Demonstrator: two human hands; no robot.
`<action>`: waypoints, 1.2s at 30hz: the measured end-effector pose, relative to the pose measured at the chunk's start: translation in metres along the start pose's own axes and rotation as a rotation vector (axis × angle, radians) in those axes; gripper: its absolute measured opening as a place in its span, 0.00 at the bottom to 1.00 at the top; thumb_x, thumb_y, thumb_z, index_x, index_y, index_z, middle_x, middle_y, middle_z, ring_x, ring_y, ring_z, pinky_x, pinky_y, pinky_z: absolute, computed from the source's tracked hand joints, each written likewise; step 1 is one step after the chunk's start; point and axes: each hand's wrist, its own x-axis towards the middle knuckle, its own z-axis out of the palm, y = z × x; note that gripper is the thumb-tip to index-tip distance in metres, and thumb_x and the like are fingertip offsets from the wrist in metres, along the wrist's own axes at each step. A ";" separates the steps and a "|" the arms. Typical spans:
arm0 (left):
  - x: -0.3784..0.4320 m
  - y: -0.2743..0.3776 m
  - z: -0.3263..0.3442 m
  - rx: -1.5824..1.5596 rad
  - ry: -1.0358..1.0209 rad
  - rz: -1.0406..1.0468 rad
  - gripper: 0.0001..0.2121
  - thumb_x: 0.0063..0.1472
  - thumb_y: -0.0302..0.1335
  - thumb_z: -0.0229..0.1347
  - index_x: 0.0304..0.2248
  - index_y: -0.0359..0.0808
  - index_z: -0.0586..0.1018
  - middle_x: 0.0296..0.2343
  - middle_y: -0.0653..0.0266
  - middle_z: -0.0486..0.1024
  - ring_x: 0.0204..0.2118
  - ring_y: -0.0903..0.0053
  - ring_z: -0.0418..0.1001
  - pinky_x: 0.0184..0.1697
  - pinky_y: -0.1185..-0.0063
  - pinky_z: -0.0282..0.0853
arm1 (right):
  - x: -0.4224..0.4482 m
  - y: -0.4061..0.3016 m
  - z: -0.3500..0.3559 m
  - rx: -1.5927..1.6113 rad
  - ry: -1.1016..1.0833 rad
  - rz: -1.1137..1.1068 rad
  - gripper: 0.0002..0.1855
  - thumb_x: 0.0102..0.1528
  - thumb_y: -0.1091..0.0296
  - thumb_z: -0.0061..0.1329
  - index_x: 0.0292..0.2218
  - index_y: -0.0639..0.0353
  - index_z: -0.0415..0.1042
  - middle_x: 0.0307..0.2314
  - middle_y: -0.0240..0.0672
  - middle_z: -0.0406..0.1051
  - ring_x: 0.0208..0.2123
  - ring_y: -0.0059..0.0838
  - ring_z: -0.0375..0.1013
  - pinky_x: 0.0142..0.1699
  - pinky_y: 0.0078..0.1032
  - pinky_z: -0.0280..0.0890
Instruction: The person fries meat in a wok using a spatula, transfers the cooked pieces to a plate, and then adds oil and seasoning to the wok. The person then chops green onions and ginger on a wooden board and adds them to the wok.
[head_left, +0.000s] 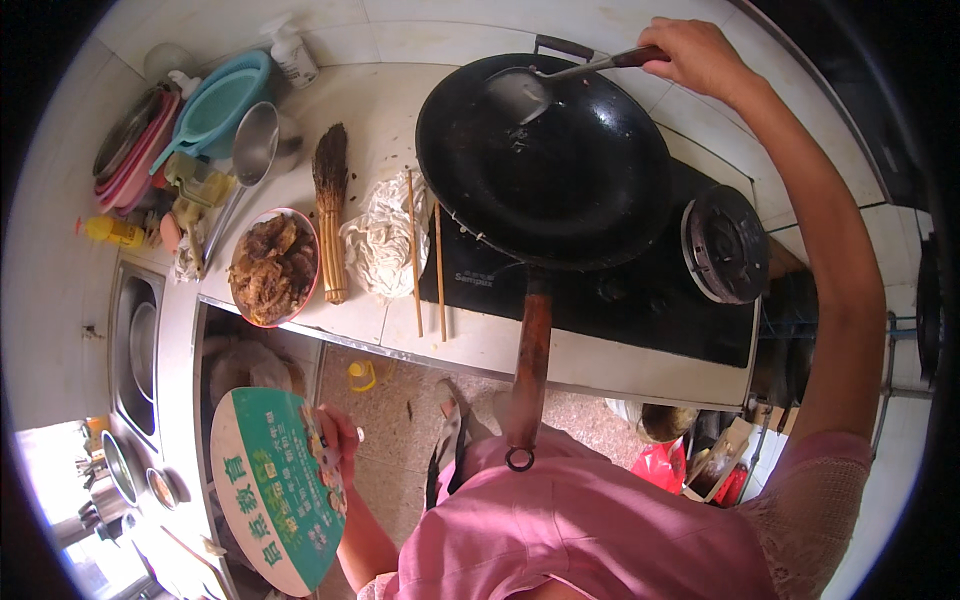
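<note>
My right hand (694, 58) grips the dark handle of a metal wok spatula (520, 96). Its blade rests against the upper inside wall of a large black wok (555, 195), which sits over the gas stove (622, 304). The wok's brown wooden handle (531, 367) points towards my body. Low on the left, my left hand (341, 442) holds a round green-and-white hand fan (277, 487) that bears printed writing. Small bits cling to the wok's near rim, and the wok covers much of the stove top.
Left of the wok lie wooden chopsticks (415, 262), a crumpled white cloth (386, 240) and a bamboo wok brush (331, 217). A bowl of brown fried food (274, 266) stands near the counter edge. Further left are a ladle (255, 146), blue colander (217, 109) and sink (139, 345). A second burner (726, 244) is at right.
</note>
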 end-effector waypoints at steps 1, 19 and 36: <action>-0.003 -0.001 0.000 0.001 0.004 0.001 0.18 0.55 0.42 0.50 0.18 0.36 0.65 0.16 0.56 0.63 0.10 0.81 0.55 0.12 0.86 0.54 | -0.001 -0.011 -0.002 0.027 0.036 -0.012 0.10 0.44 0.65 0.53 0.31 0.55 0.71 0.25 0.33 0.68 0.29 0.36 0.68 0.35 0.29 0.62; -0.019 -0.010 -0.027 -0.035 0.230 -0.009 0.19 0.55 0.43 0.49 0.19 0.35 0.66 0.16 0.60 0.62 0.14 0.77 0.59 0.12 0.84 0.54 | -0.056 0.004 0.045 0.856 -0.612 0.450 0.10 0.46 0.65 0.50 0.24 0.65 0.74 0.10 0.26 0.60 0.10 0.14 0.54 0.13 0.15 0.48; -0.020 0.005 -0.012 -0.024 0.262 0.048 0.19 0.55 0.44 0.49 0.18 0.38 0.64 0.15 0.62 0.61 0.12 0.80 0.57 0.11 0.87 0.53 | -0.005 -0.040 -0.045 0.553 -0.135 0.152 0.13 0.45 0.62 0.53 0.26 0.65 0.75 0.13 0.35 0.66 0.17 0.24 0.63 0.24 0.25 0.58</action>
